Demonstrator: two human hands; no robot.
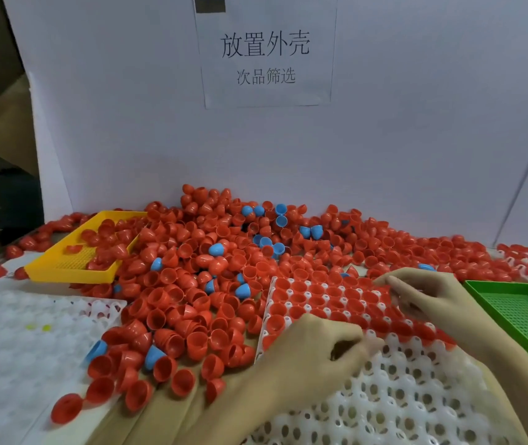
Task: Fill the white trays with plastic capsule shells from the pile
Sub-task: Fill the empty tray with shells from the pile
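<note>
Red shells (192, 268) crowding tray (400, 396) edge

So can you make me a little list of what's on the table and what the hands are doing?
pile: red plastic capsule shells with a few blue plastic shells mixed in
main tray: white plastic tray with round pockets, far rows filled with red shells, near rows empty
left hand: fingers curled over the tray; any shell hidden
right hand: fingers curled at the filled rows
yellow plastic mesh tray: left, tilted against the pile
green plastic mesh tray: right
second white tray: left
</note>
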